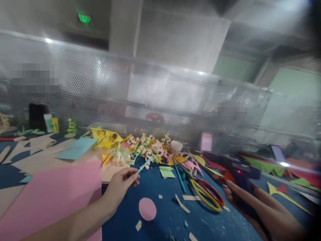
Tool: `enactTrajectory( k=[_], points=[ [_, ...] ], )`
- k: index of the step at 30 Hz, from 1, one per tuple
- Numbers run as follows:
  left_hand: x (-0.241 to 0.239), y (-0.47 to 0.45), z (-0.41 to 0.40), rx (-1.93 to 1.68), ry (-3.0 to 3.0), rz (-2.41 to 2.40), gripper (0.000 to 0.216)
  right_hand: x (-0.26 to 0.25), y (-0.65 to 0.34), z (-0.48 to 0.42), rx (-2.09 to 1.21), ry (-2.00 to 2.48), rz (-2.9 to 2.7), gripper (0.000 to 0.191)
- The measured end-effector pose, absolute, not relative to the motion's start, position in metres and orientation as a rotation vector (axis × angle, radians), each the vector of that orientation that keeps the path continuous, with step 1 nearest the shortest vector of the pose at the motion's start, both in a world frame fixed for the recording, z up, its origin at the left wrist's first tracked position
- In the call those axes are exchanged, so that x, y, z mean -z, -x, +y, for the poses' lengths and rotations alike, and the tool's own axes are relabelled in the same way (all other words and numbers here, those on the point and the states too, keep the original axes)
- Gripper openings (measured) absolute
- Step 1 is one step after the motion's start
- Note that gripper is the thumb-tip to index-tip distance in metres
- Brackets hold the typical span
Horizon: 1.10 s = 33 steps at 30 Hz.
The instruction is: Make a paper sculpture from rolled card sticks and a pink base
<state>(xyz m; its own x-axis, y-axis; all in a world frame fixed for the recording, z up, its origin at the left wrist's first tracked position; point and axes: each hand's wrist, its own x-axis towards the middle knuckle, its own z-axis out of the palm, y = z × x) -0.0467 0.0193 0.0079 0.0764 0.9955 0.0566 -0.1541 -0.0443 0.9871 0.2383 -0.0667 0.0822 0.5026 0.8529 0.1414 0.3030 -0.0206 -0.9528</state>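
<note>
My left hand (pixel 122 185) pinches a narrow light-blue paper strip (pixel 144 165) between thumb and fingers, its free end pointing up and right. Dark and blurred, a hot glue gun (pixel 242 169) with a small red light is gripped in my right hand (pixel 255 201). A pink paper circle (pixel 147 209) lies flat on the blue table below my left hand. Between the hands rest scissors (pixel 208 195) with red and yellow handles, a blue stick (pixel 180 177) and a pale green paper piece (pixel 167 172).
A large pink sheet (pixel 62 194) and a light-blue sheet (pixel 76 148) cover the left side. Behind are heaped paper curls (pixel 147 145), yellow cut scraps (pixel 106 139) and a white cup (pixel 176 147). A perforated metal screen (pixel 105 90) runs along the back. A lit phone (pixel 278 153) is at right.
</note>
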Motion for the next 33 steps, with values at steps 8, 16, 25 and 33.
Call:
enactTrajectory(
  k=[8,16,25,33],
  points=[
    [-0.016,0.05,0.015,-1.237,-1.009,0.967,0.024,-0.091,-0.142,-0.048,-0.684,1.511,-1.702,0.033],
    [-0.013,0.048,0.018,-1.258,-1.051,0.931,0.023,-0.047,-0.127,-0.034,-0.533,1.482,-1.951,0.033],
    [-0.005,0.049,0.024,-1.247,-1.122,0.927,0.024,-0.049,-0.128,-0.033,-0.566,1.414,-1.974,0.033],
    [-0.007,0.048,0.021,-1.255,-1.149,0.947,0.024,-0.049,-0.128,-0.034,-0.569,1.458,-1.981,0.034]
  ],
)
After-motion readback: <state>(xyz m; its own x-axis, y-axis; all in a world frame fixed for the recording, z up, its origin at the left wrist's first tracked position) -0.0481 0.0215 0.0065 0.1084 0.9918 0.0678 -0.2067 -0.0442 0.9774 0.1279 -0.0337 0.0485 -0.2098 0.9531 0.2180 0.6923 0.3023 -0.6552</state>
